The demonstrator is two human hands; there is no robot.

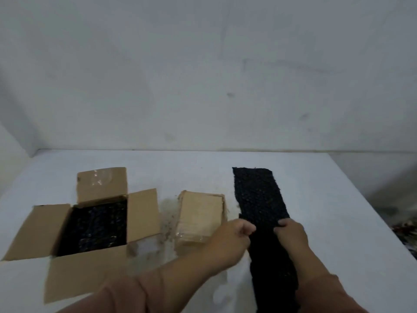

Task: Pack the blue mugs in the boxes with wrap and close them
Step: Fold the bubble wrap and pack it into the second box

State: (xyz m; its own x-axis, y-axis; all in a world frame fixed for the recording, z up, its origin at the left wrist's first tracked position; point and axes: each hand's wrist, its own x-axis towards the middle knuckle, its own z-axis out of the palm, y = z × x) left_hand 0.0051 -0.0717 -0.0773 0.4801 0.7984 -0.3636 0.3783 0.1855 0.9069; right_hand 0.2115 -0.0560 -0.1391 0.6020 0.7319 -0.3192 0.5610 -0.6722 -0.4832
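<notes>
Fingers of left hand (234,236) and right hand (291,231) pinch black wrap (259,199); no legible writing on boxes (200,215).

Open box (90,224) left on table (316,199), wrap inside; closed box (200,216) to its right; wrap strip (259,195) rightmost, both hands on its sides.

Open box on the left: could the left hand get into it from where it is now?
Probably yes. The open box has all four flaps folded out, and only bare table lies between it and the left hand, which first must release the black wrap strip.
</notes>
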